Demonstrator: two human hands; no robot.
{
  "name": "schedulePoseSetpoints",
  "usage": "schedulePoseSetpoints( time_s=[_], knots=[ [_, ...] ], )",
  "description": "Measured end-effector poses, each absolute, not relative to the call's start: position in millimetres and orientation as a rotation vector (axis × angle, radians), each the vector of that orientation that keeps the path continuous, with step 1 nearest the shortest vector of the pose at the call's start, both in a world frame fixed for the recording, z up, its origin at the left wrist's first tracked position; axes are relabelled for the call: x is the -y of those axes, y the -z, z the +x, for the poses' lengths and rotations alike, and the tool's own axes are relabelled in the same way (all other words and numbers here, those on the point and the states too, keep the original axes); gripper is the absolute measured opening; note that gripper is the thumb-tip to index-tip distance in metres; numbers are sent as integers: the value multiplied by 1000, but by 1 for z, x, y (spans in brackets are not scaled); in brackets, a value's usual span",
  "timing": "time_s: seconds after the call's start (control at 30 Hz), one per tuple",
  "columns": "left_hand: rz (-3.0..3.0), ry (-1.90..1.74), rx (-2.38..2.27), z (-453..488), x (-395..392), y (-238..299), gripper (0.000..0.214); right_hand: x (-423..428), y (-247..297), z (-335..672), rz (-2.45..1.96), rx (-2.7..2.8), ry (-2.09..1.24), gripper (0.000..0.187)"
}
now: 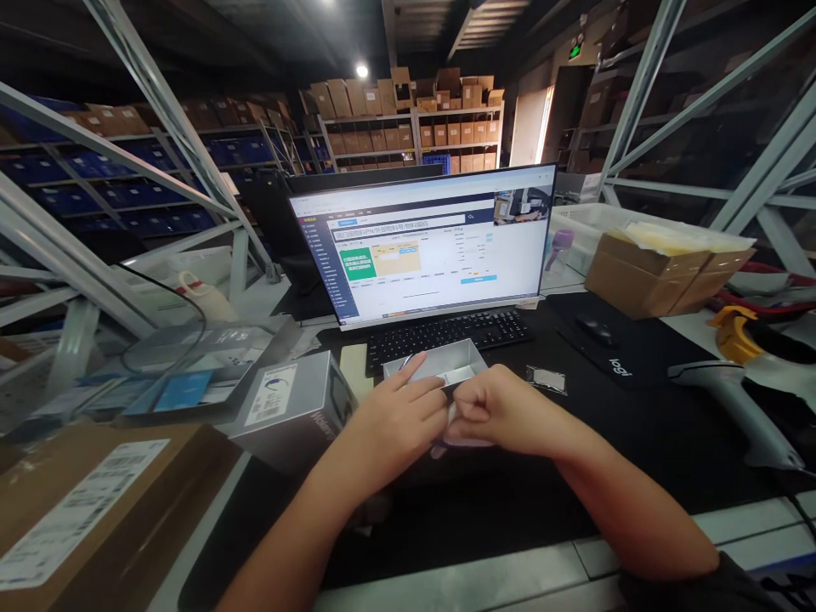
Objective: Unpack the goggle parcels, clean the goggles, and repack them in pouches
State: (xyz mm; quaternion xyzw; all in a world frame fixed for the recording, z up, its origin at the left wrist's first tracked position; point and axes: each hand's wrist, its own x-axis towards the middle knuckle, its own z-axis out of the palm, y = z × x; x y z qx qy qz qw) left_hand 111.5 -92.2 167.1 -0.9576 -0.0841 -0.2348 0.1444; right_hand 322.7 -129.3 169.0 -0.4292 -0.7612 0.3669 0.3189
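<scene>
My left hand (408, 421) and my right hand (507, 410) meet over the black desk mat, just in front of the keyboard. The right hand is closed like a fist, thumb tucked in. On the left hand the fingers are curled, with one finger stretched out. A pale thing (457, 432) shows in part below and between the hands, mostly hidden by them. Behind the fingers stands an open light-grey box (468, 355). A small clear packet (546, 379) lies right of it. To the left is a grey printed box (293, 408) with a white label.
A monitor (433, 246) stands behind the keyboard (503, 327). On the right are a mouse (596, 330), a barcode scanner (739, 395) and a cardboard box (643, 276). A labelled brown carton (127, 484) sits near left. Metal frame bars rise at both sides.
</scene>
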Motion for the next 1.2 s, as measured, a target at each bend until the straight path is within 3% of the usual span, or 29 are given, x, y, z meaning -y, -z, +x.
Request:
schedulePoseSetpoints(
  time_s=[0.13, 0.37, 0.77, 1.2],
  knots=[
    [-2805, 714, 273, 103, 94, -173, 9, 118, -179, 354, -879, 2049, -1376, 59],
    [-2871, 866, 250, 106, 97, -173, 7, 115, -185, 375, -823, 1953, -1539, 69],
    [-2843, 1130, 381, 92, 90, -175, 11, 107, -191, 408, -851, 1156, -1016, 68],
    [-2869, 1068, 361, 81, 89, -180, 22, 133, -196, 392, -885, 1301, -951, 61]
  ],
)
